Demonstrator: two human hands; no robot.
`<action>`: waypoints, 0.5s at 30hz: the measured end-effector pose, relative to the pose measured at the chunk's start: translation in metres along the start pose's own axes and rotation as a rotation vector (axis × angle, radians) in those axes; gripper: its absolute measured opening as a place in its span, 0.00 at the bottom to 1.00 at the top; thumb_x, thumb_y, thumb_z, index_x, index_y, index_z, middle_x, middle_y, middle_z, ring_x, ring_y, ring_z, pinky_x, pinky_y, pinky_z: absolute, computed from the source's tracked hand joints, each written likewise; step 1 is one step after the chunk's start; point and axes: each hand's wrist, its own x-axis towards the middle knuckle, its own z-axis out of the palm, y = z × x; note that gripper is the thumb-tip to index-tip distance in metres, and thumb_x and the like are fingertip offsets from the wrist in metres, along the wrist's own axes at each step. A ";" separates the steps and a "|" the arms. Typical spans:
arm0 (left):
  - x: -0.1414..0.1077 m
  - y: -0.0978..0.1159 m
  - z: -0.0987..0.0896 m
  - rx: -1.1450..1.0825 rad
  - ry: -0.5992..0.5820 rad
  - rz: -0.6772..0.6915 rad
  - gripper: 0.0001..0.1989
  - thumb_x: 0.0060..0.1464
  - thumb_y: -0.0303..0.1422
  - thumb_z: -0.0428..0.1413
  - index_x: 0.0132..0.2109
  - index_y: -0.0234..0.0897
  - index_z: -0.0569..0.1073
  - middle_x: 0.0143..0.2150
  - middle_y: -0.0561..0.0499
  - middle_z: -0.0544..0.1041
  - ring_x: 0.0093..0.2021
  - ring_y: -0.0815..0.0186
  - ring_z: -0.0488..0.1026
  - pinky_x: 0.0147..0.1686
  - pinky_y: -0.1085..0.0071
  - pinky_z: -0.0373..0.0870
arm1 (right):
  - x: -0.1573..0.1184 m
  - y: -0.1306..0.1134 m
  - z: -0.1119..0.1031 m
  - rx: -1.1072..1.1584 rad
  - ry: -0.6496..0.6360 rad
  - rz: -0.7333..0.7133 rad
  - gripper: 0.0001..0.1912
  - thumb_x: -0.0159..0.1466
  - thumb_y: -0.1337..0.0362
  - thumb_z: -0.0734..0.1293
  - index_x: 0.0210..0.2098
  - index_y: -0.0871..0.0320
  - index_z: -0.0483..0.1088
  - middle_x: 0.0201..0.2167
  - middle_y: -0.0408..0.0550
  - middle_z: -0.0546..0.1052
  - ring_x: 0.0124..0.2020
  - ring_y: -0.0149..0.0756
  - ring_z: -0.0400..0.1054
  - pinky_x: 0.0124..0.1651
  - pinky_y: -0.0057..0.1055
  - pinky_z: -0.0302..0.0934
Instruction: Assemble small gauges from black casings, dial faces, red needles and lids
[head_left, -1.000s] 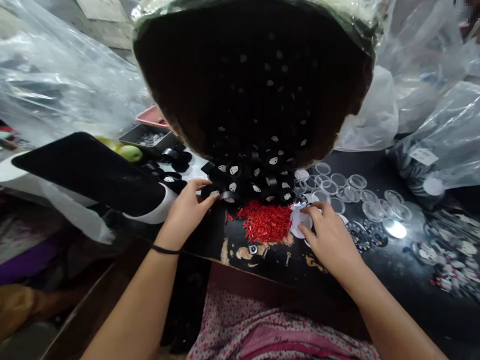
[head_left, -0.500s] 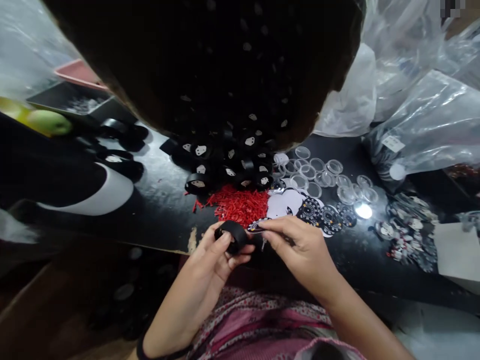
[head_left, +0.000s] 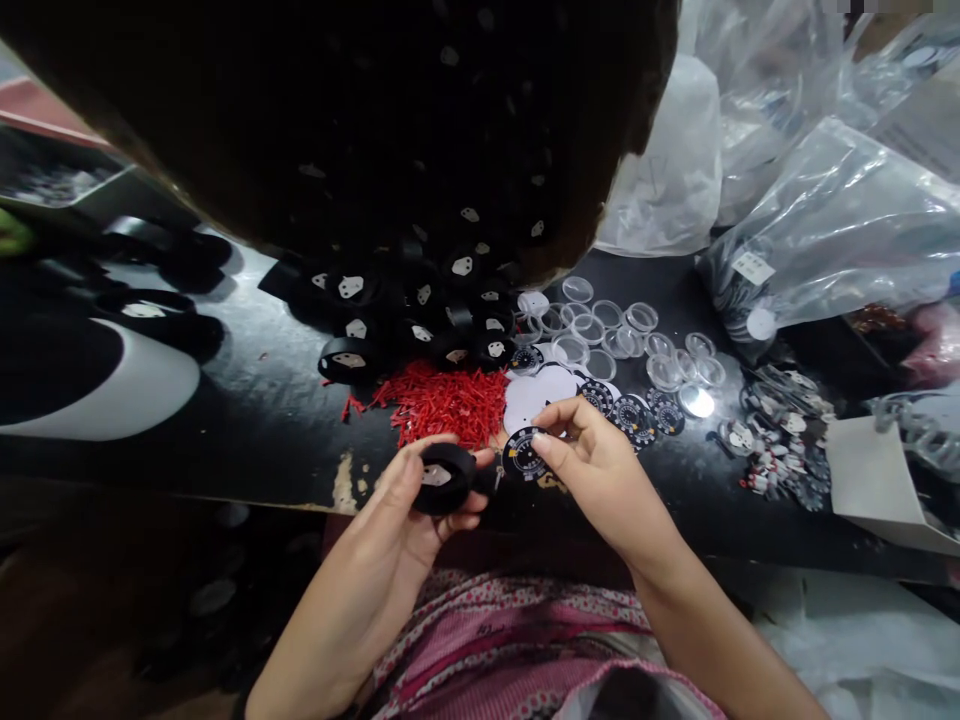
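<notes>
1. Materials: one black round case [head_left: 450, 482], matt and thick-walled, with a pale plate inside; one thin, flat printed disc [head_left: 523, 453], black with white markings and orange accents. Worktop [head_left: 270, 470] dark and glossy, tan patches along its near edge.
2. Left hand [head_left: 409, 515]: fingers grasping the case by its outer wall, thumb at its left side, fingertips around its right and near sides. Case tilted, open face partly toward the viewer.
3. Right hand [head_left: 600, 475]: fingers pinching the disc at its right edge, thumb and index finger meeting there. Disc just right of the case, apart from it; both held over the near edge of the worktop.
4. Counts, held: one case, one disc.
5. Counts, worktop: red slivers [head_left: 450, 402], heaped, too many to count; clear plastic rings [head_left: 602, 320], more than ten, overlapping; loose printed discs [head_left: 632, 418], at least four; white discs [head_left: 541, 398], overlapped, number unclear; black casings [head_left: 349, 358], over ten, piled beyond the red heap.
6. Far right: clear plastic bag [head_left: 840, 230], glossy and creased. Right: one pale open box [head_left: 870, 480].
</notes>
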 end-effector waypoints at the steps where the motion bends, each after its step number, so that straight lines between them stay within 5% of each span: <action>1: 0.000 -0.001 0.000 0.002 0.015 -0.003 0.17 0.58 0.47 0.58 0.50 0.44 0.76 0.48 0.46 0.82 0.41 0.61 0.80 0.37 0.71 0.77 | -0.002 0.000 -0.001 -0.027 0.028 -0.014 0.06 0.63 0.64 0.65 0.41 0.55 0.68 0.36 0.44 0.74 0.35 0.32 0.71 0.38 0.29 0.67; 5: 0.000 -0.005 0.005 -0.033 0.042 -0.015 0.20 0.55 0.44 0.62 0.53 0.43 0.78 0.50 0.48 0.81 0.43 0.63 0.78 0.34 0.76 0.77 | -0.012 -0.007 0.001 -0.212 0.100 -0.077 0.09 0.65 0.64 0.65 0.44 0.55 0.70 0.36 0.45 0.75 0.39 0.34 0.70 0.40 0.30 0.65; 9: -0.004 -0.014 0.014 -0.043 0.026 -0.037 0.14 0.52 0.41 0.65 0.45 0.44 0.82 0.53 0.50 0.80 0.53 0.57 0.77 0.46 0.68 0.79 | -0.018 -0.015 0.014 -0.353 0.090 -0.189 0.09 0.67 0.68 0.63 0.44 0.54 0.72 0.40 0.44 0.78 0.42 0.34 0.72 0.47 0.32 0.64; 15: -0.007 -0.029 0.010 0.200 0.016 0.089 0.22 0.55 0.44 0.62 0.56 0.50 0.76 0.62 0.51 0.74 0.65 0.53 0.67 0.59 0.61 0.70 | -0.012 -0.014 0.021 -0.384 0.078 -0.135 0.00 0.65 0.66 0.65 0.37 0.55 0.68 0.35 0.43 0.77 0.36 0.33 0.72 0.40 0.31 0.65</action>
